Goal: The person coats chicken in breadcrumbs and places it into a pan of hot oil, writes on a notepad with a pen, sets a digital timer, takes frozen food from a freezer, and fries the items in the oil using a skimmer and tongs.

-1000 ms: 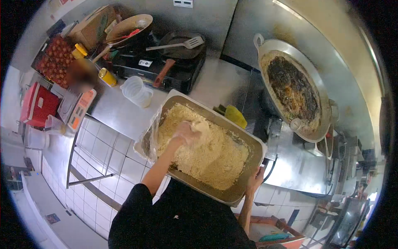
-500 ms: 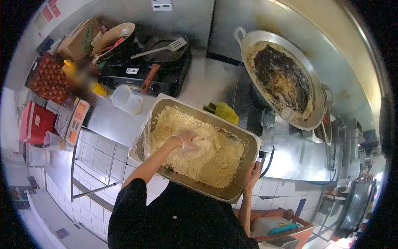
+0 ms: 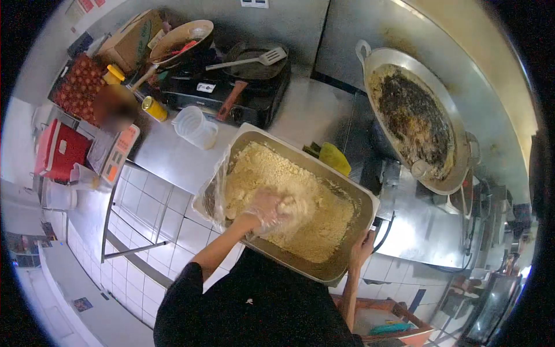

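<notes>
- On your far left, the red box [image 3: 65,155] and the scale [image 3: 120,151] sit on the bench [image 3: 172,163], with the onions [image 3: 82,89] beyond them
- Next come the yellow can [image 3: 154,108] and the clear jug [image 3: 195,128], near each other beside the stove [image 3: 184,99], apart from both your hands
- The tray [image 3: 324,270] is right in front of your body, its far side over the bench; I cannot tell how much weight the bench takes, but it looks stiff and, loaded like this, probably heavy, so its rim is the sound place to grip, best at opposite ends
- Clear plastic [image 3: 218,199] drapes the tray's left end, thin and likely slippery, a poor place to hold
- The powder [image 3: 312,222] covers most of the tray's floor, pale, loose and lumpy; it should be soft to push, light by the handful, and easier to scoop with a cupped palm than to pinch
- Your left hand [image 3: 269,209], in a clear glove, is down in the powder, forearm slanting in over the near rim; blur hides the fingers, so I cannot tell whether they are spread or clenched
- Your right hand [image 3: 362,246] grasps the tray's right end at the rim, forearm rising from below
- On the far right, the wok [image 3: 462,139] holds something dark, well apart from the tray
</notes>
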